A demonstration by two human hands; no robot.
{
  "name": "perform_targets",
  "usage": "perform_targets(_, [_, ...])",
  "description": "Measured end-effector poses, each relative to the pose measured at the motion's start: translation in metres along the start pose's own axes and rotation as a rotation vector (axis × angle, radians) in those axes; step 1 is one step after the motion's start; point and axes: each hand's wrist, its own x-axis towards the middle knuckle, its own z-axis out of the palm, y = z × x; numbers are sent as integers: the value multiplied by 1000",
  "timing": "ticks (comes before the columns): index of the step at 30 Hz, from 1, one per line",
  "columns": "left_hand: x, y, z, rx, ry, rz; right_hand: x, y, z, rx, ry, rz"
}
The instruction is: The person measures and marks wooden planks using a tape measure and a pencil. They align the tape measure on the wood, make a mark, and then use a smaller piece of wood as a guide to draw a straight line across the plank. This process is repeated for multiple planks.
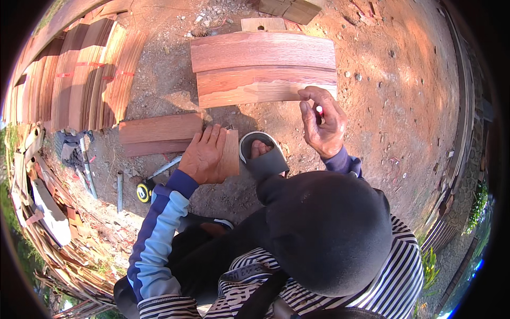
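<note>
My left hand [205,155] lies over a short wooden board [231,155], fingers together and fingertips at its far edge. A strip of the board shows on the hand's right side. My right hand [326,123] is raised near the front right of two wide reddish planks. Its curled fingers hold a slim red marker or pencil [320,111] with a white end; most of it is hidden. Of those planks, the nearer one [239,89] has an uneven pale patch, and the farther one [259,52] lies behind it. Two shorter boards [161,127] extend left of my left hand.
A yellow and black tape measure [144,192] sits left of my left wrist. My sandalled foot [265,155] stands beside the short board. Stacked planks [83,79] fill the upper left, above heaped wood offcuts [71,239]. Wooden blocks [291,10] lie at the far edge.
</note>
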Motion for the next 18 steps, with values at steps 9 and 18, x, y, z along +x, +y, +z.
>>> perform_targets(9, [-7,16,-1,182,-212,214,1,44,-26,-294,258,126])
perform_targets(18, [-35,13,21,101,-257,311,5,65,-23,-319,138,118])
